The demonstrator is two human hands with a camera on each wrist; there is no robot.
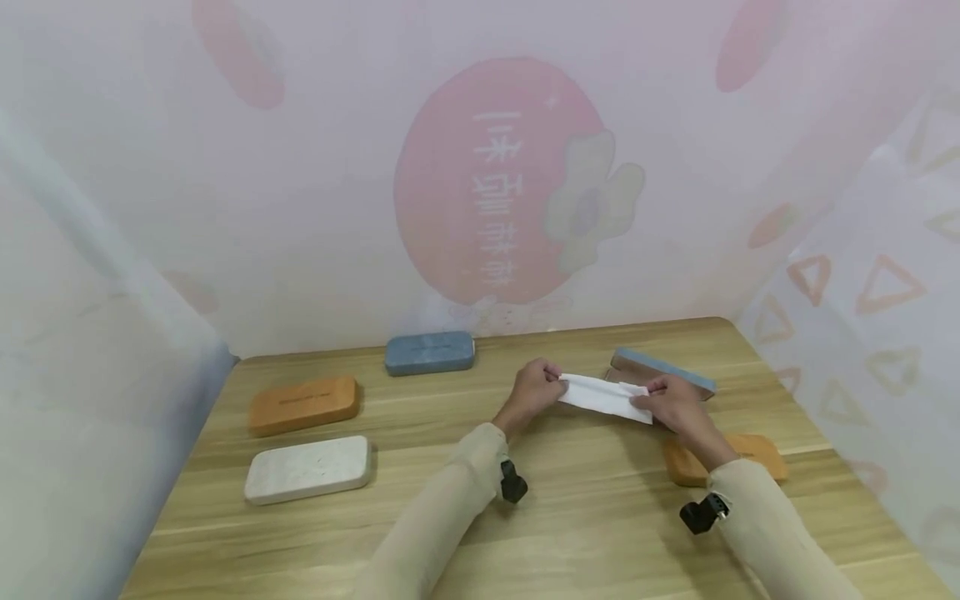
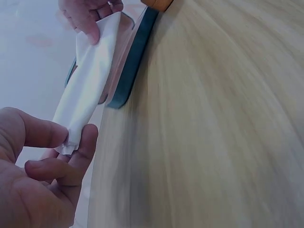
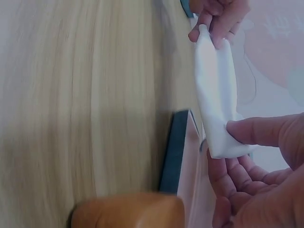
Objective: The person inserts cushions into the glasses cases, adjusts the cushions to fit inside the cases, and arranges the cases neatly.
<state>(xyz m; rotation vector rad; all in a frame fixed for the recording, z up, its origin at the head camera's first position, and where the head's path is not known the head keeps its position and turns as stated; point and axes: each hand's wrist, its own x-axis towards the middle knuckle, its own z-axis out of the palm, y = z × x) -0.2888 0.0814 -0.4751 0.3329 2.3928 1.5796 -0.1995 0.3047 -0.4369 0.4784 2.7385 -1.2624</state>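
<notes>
A folded white cloth (image 1: 604,395) is stretched between the two hands above the table. My left hand (image 1: 534,393) pinches one narrow end of it between thumb and fingers. The other end is gripped by my right hand (image 1: 678,408), its thumb on top and fingers beneath, as the right wrist view shows. Just behind the cloth lies an open blue glasses case (image 1: 667,371) with a brownish-pink lining (image 2: 124,64); the cloth and right hand partly cover it. Under the right forearm sits an orange glasses case (image 1: 761,454), partly hidden by the wrist.
On the left of the wooden table (image 1: 570,533) lie a closed orange case (image 1: 303,405) and a closed white case (image 1: 309,469). A closed blue case (image 1: 430,353) is at the back edge. Printed walls (image 1: 337,208) enclose the table at the back and sides.
</notes>
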